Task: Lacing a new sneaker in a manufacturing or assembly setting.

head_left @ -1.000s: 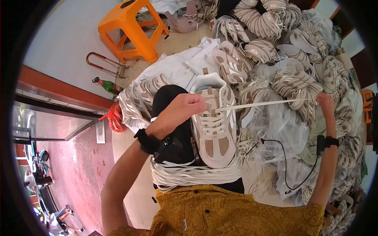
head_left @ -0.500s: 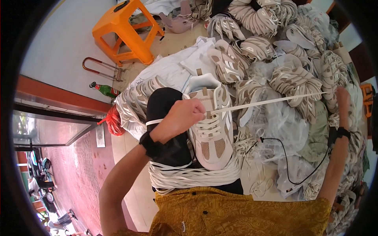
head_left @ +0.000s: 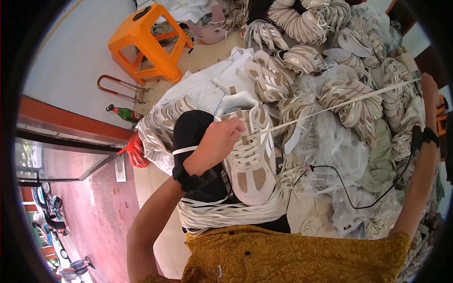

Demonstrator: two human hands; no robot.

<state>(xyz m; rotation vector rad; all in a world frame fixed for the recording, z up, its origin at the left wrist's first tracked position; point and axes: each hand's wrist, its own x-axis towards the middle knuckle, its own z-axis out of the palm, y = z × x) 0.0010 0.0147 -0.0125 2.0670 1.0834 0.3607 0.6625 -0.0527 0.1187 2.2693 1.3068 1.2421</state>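
Note:
A beige and white sneaker (head_left: 250,177) rests on my lap, toe toward me, with its lower eyelets laced. My left hand (head_left: 219,144) is closed at the left side of its eyelets and hides part of the upper. A flat cream shoelace (head_left: 330,109) runs taut from the sneaker up to the far right, where my right hand (head_left: 428,92) is closed on it. Another white strip of lace (head_left: 185,150) crosses my black-clad knee beside the left hand. A thick bundle of cream laces (head_left: 222,213) lies across my lap below the sneaker.
Stacked sneaker uppers (head_left: 351,104) and clear plastic bags (head_left: 337,153) fill the right side. A black cord (head_left: 337,181) loops over them. At upper left stand an orange stool (head_left: 148,42) and a green bottle (head_left: 125,113), near a red plastic bag (head_left: 136,151).
My right hand has moved up and farther right, and the taut shoelace now slants more steeply. My left hand stays closed at the sneaker.

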